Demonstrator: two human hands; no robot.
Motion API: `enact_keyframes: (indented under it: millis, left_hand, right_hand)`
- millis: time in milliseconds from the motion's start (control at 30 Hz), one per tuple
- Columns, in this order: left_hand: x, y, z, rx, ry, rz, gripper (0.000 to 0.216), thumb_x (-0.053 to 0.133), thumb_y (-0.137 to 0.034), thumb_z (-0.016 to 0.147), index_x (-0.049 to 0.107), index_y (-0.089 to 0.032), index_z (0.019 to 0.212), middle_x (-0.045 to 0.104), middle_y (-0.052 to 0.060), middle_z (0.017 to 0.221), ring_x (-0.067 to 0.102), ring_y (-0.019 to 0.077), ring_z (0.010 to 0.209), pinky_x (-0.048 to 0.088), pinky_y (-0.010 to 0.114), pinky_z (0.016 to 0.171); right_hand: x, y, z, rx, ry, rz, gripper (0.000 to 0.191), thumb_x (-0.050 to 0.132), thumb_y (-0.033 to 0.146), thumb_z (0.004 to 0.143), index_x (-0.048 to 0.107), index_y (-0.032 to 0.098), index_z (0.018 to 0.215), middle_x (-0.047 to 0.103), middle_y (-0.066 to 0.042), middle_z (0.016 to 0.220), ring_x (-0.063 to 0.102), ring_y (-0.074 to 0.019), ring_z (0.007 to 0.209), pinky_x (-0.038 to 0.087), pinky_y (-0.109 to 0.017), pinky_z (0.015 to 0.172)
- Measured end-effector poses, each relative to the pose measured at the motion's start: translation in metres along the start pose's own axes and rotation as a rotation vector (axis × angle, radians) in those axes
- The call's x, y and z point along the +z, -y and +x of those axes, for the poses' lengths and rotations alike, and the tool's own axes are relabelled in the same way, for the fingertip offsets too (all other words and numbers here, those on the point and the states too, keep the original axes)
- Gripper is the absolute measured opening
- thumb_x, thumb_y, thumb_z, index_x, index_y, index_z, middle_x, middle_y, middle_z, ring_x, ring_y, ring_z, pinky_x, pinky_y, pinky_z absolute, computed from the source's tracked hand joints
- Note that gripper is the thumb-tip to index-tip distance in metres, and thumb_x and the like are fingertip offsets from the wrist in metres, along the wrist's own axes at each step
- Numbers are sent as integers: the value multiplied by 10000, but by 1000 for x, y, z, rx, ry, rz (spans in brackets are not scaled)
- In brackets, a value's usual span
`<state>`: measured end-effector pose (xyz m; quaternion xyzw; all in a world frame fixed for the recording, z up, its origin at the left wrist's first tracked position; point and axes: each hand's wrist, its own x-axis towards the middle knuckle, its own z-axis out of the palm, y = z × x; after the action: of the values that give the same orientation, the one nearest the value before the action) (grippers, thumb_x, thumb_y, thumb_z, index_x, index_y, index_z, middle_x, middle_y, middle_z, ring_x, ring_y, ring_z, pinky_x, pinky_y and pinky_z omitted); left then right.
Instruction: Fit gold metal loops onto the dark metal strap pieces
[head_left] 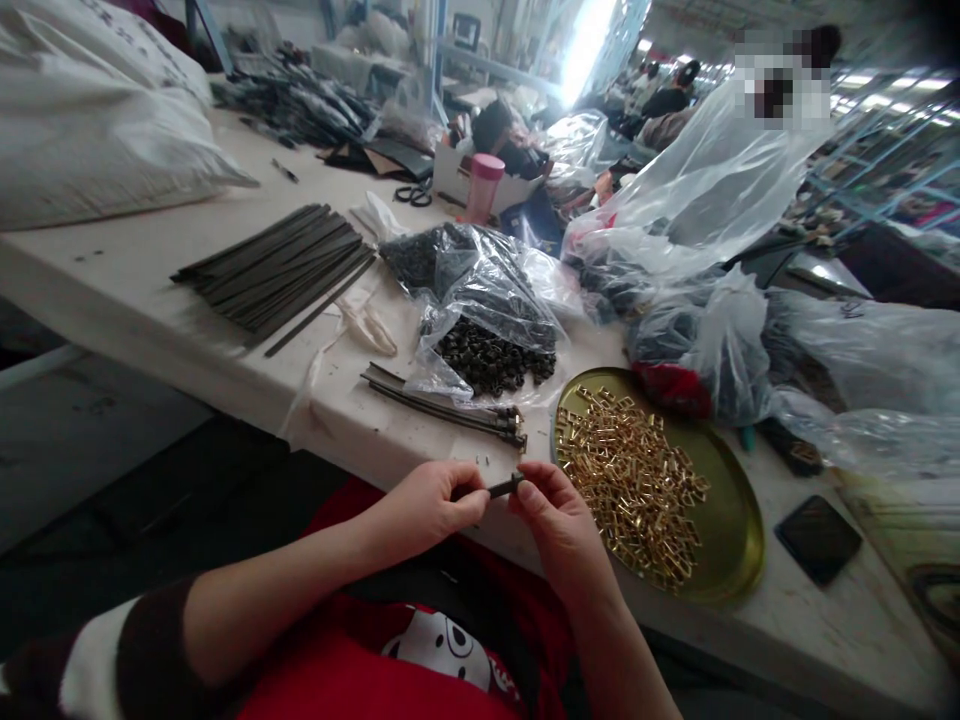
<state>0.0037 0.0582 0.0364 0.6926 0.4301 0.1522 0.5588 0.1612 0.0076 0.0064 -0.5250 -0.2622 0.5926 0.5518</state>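
Observation:
A thin dark strap (501, 488) is gripped between both hands just in front of the table edge. My left hand (426, 508) is closed round its left part. My right hand (556, 522) pinches its right end, where a small metal piece seems to sit. Just beyond my right hand lies a round gold tray (739, 525) holding several small gold buckles (631, 478). A few straps fitted with metal ends (450, 408) lie on the table above my hands.
An open plastic bag of dark metal pieces (491, 355) lies behind the straps. A stack of long dark strips (277, 265) is at left. A black phone (817, 538) lies right of the tray. More plastic bags (705, 200), a pink cup (484, 185), scissors (412, 194) and a person sit beyond.

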Motion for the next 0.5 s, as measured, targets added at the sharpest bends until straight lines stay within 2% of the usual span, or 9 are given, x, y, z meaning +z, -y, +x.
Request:
enact_keyframes:
  millis: [133, 200, 267, 367, 433, 500]
  left_hand:
    - [-4, -4, 2, -9, 139, 18, 213, 411, -295, 789, 541, -153, 700, 414, -62, 533, 415, 85, 501, 293, 184, 463]
    - [-8, -4, 1, -24, 271, -18, 225, 377, -308, 820, 546, -160, 814, 481, -54, 570, 450, 85, 479, 320, 183, 459]
    - [-10, -2, 1, -42, 366, -42, 267, 341, -312, 847, 510, -181, 1007, 536, -46, 622, 463, 86, 461, 342, 186, 458]
    - [-10, 1, 2, -15, 294, -37, 385, 320, -320, 868, 373, -191, 1227, 501, -59, 576, 460, 103, 499, 363, 198, 509]
    - [-8, 3, 5, 22, 223, -51, 432, 314, -343, 875, 330, -168, 1270, 465, -61, 551, 467, 116, 552, 366, 206, 550]
    - [-8, 6, 10, 18, 220, -100, 450, 303, -389, 878, 338, -154, 1260, 430, -65, 533, 447, 116, 541, 347, 202, 525]
  right_hand:
    - [-2, 1, -4, 80, 115, -14, 206, 710, 262, 648, 613, 189, 815, 607, 33, 659, 544, -97, 603, 429, -215, 594]
    - [-5, 3, -3, 73, 95, -3, 199, 709, 253, 650, 613, 191, 813, 601, 36, 657, 541, -95, 600, 429, -211, 594]
    - [-5, 3, -2, 67, 56, 32, 201, 715, 246, 643, 612, 194, 807, 598, 41, 666, 534, -87, 590, 427, -201, 590]
    - [4, -2, -1, 91, 96, 85, 194, 714, 254, 644, 605, 191, 792, 612, 32, 683, 549, -98, 593, 439, -218, 605]
    - [11, -6, 0, 116, 194, 70, 168, 674, 286, 687, 599, 181, 794, 622, 13, 679, 573, -123, 610, 452, -256, 639]
    - [11, -4, 3, 78, 244, -35, 195, 647, 318, 706, 594, 181, 835, 634, -6, 728, 589, -148, 670, 453, -283, 678]
